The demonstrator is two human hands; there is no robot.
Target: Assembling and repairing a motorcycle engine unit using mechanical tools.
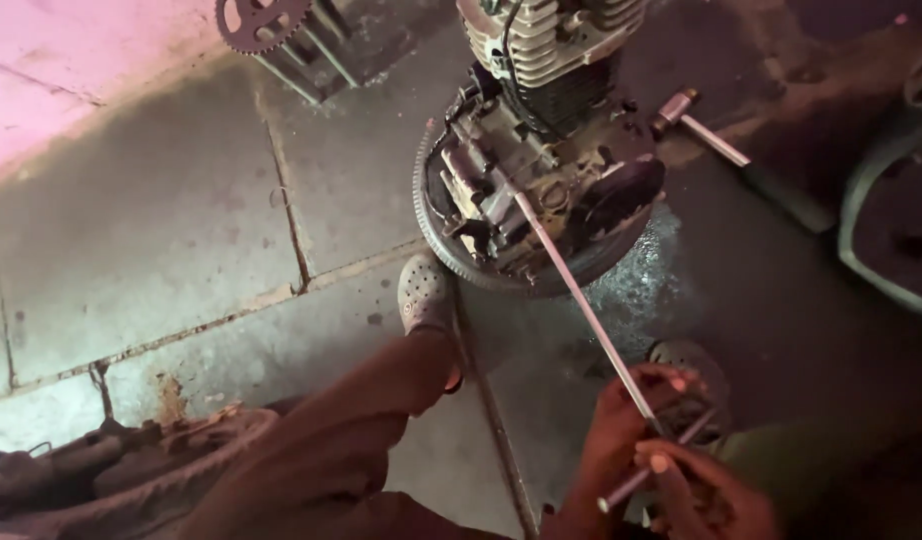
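Item: long metal rod (581, 300), thin, straight, bright grey, smooth. We see it run on a slant from our hands at the bottom of the frame up into the engine (541, 170), where its far end meets the greasy block.

Engine: ribbed cylinder on top, dull metal casing below, dark with oil, sitting inside a round toothed ring (426, 215) on the floor (161, 230). The floor is rough grey concrete slabs with cracked joints, wet and glistening just beside the engine.

Left hand (621, 425): fingers curled around the lower part of the rod, closed on it.

Right hand (706, 490): fingers bent around a second, shorter metal bar (651, 470) that crosses the rod's lower end; the grip looks closed, though blur hides the detail.

Also present: a hammer (711, 135) with a metal handle lying right of the engine; a toothed sprocket (261, 20) at the top edge; our pale perforated clog (426, 295) touching the ring; grimy parts (111, 465) at lower left.
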